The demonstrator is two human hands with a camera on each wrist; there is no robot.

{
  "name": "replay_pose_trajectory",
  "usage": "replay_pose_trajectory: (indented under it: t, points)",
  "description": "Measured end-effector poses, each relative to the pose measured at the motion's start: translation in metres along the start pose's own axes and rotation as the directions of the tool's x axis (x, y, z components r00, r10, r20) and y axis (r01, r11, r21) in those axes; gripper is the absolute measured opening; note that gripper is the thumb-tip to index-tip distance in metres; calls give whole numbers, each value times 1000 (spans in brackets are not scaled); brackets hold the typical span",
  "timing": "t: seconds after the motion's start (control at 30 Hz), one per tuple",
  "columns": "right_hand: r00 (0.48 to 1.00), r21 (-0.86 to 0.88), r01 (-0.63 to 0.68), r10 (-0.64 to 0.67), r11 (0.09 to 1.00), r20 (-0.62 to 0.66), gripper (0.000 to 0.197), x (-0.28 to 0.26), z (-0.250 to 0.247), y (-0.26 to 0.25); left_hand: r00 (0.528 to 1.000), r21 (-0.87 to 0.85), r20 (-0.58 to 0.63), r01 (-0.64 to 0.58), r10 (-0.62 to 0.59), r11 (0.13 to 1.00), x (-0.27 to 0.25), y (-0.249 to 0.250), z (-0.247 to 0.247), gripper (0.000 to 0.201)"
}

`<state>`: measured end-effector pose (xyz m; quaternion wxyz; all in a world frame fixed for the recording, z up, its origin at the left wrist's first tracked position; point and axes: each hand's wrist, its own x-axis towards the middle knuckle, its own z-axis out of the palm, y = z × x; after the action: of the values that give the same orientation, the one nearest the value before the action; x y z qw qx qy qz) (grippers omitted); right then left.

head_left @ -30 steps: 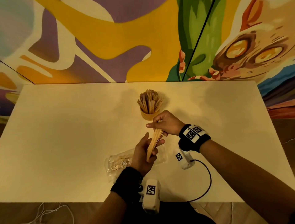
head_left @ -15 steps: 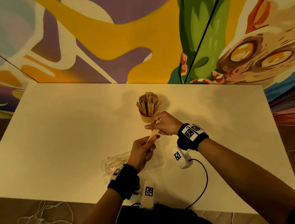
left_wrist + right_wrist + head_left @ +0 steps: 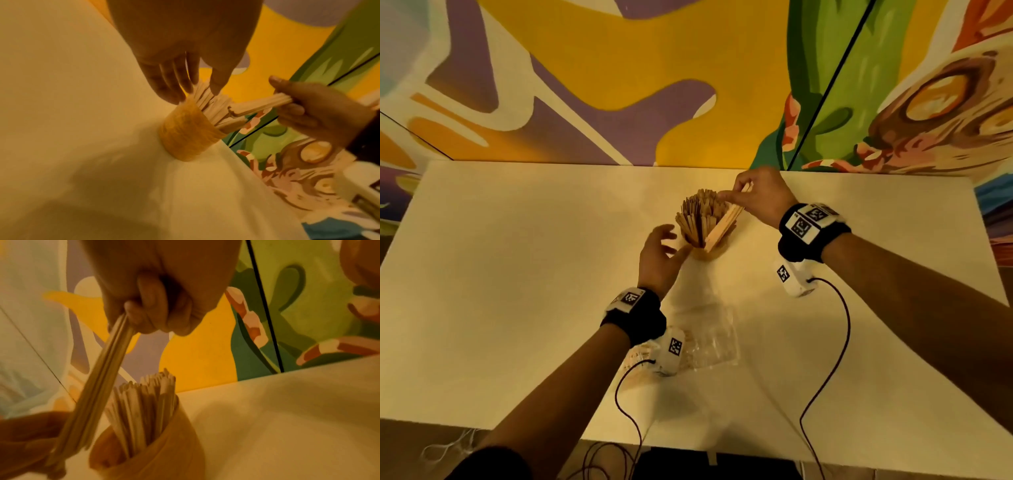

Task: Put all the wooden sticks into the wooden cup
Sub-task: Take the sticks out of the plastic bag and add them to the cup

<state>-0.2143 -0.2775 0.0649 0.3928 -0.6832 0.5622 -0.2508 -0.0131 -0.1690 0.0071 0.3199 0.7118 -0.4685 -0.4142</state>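
A wooden cup (image 3: 185, 134) stands mid-table, packed with upright wooden sticks (image 3: 700, 216). My right hand (image 3: 736, 197) is above and right of the cup and pinches a bundle of sticks (image 3: 724, 222) by its top end. The bundle slants down with its lower end at the cup's rim, on the near right. In the right wrist view the fingers curl round the bundle (image 3: 111, 356) over the cup (image 3: 148, 443). My left hand (image 3: 678, 241) is open at the cup's left side, its fingertips (image 3: 174, 91) by the rim and the sticks (image 3: 209, 104). It holds nothing.
A clear plastic bag (image 3: 709, 339) with more sticks (image 3: 637, 359) lies on the white table (image 3: 517, 274) near my left wrist. Wrist camera cables (image 3: 835, 342) trail to the near edge. A painted wall (image 3: 619, 85) rises just behind the table.
My right hand took the bundle out of the left hand and carried it up and over to the cup. The left hand let go and moved forward to the cup's side.
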Motion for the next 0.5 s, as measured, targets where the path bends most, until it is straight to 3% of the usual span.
replay_pose_trajectory:
  t: [0.1, 0.17, 0.27, 0.37, 0.5]
  points:
    - [993, -232, 122, -118, 965, 30, 38, 16, 8, -5, 999, 108, 42, -15, 11, 994, 27, -10, 6, 102]
    - [984, -385, 172, -143, 907, 103, 36, 17, 19, -12, 992, 174, 127, -34, 12, 984, 38, -14, 10, 123]
    - [949, -557, 298, -177, 776, 261, 36, 12, 41, -19, 969, 189, 224, -143, 99, 971, 46, -14, 17, 113]
    - [877, -586, 463, -247, 665, 412, 31, 4, 63, -13, 956, 124, 247, -196, 161, 973, 48, -15, 21, 100]
    - [822, -646, 566, -415, 513, 390, 34, -6, 77, 4, 958, 75, 219, -206, 186, 976, 48, -21, 25, 92]
